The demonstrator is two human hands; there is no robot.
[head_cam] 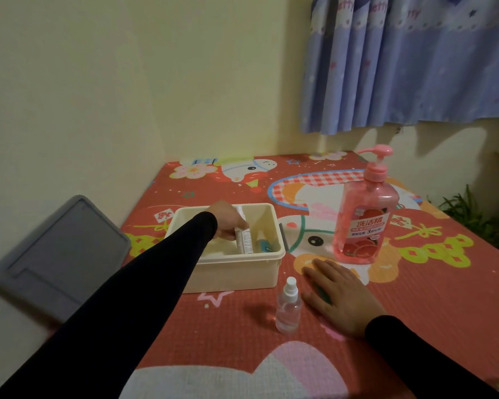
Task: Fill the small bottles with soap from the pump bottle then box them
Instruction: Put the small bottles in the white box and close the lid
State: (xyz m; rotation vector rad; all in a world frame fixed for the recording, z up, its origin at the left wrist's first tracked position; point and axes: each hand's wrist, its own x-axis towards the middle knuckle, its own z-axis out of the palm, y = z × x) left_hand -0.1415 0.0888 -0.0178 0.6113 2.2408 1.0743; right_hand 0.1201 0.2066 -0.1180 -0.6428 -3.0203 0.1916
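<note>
1. Inside the cream box [236,276], my left hand [226,221] gripped a small labelled bottle [244,239], upright.
2. My right hand [339,296] lay flat and empty between the spray bottle [288,308] and the pump bottle [363,217].

The left hand [228,221] and a labelled bottle [244,236] are crowding the box [236,276] opening; its far right corner is lying open. The spray bottle [288,308] is standing just left of the right hand [339,295], narrowing that gap. The pump bottle [365,217] is blocking the far right. Near cloth [219,335] is staying bare.
</note>
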